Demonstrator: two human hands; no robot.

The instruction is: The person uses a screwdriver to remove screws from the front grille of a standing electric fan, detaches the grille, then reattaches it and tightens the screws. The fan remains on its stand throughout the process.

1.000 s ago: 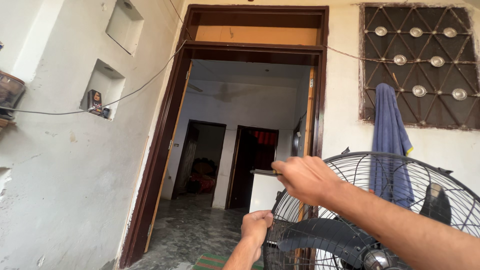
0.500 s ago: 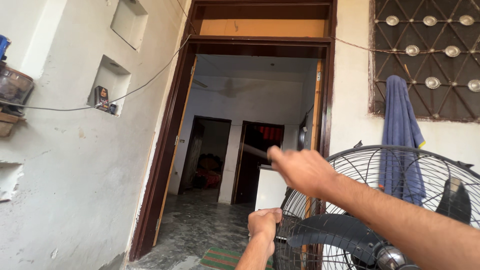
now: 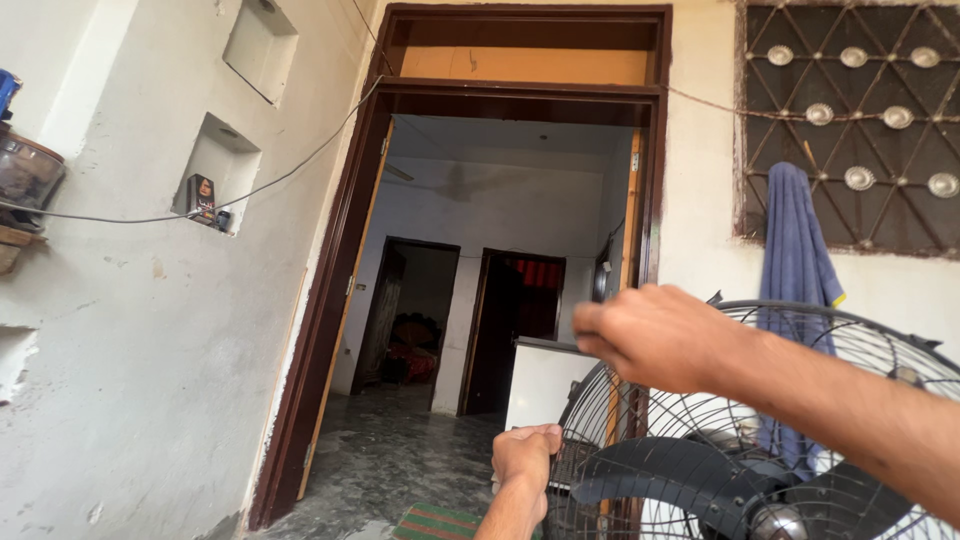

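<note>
1. Compared with the earlier frames, the fan guard [image 3: 760,420] is showing more of itself at the lower right, and the right hand [image 3: 660,335] is sitting a little lower and nearer to its top rim.
2. That round wire guard is standing upright at the bottom right of the view, facing the person, with the dark blades [image 3: 680,480] behind it.
3. The left hand [image 3: 525,462] is closing in a fist on the left edge of the guard, low down.
4. The right hand is reaching across the upper left rim with fingers curled; whether it is pinching a wire, I cannot tell.
5. The two hands are apart, the left one below the right, and both are lying on the left side of the guard.
6. Behind it, a blue cloth [image 3: 795,240] is hanging under the window grille [image 3: 850,120], and an open doorway [image 3: 500,270] is standing to the left.
</note>
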